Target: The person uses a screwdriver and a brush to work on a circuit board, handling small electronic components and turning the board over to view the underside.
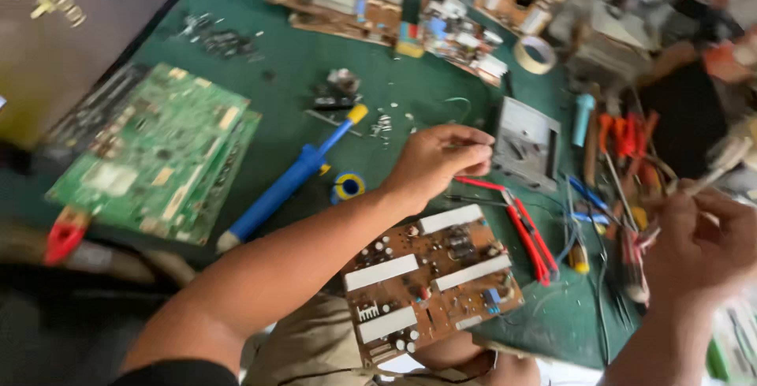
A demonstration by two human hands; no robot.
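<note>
While the left hand [438, 161] pinches thin wire above the brown board [430, 279], the right hand [698, 240] grips a slim tool beside it, ready.

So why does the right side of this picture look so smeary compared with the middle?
In the head view, the right hand and the tools near it are smeared by motion blur; the brown circuit board and the left hand are fairly sharp. Light is even daylight with soft shadows, and the top right corner is washed out.

Left hand [436, 164] pinches something thin above the brown circuit board [430, 279] — right hand [700, 238], blurred, perhaps grips a tool.
</note>
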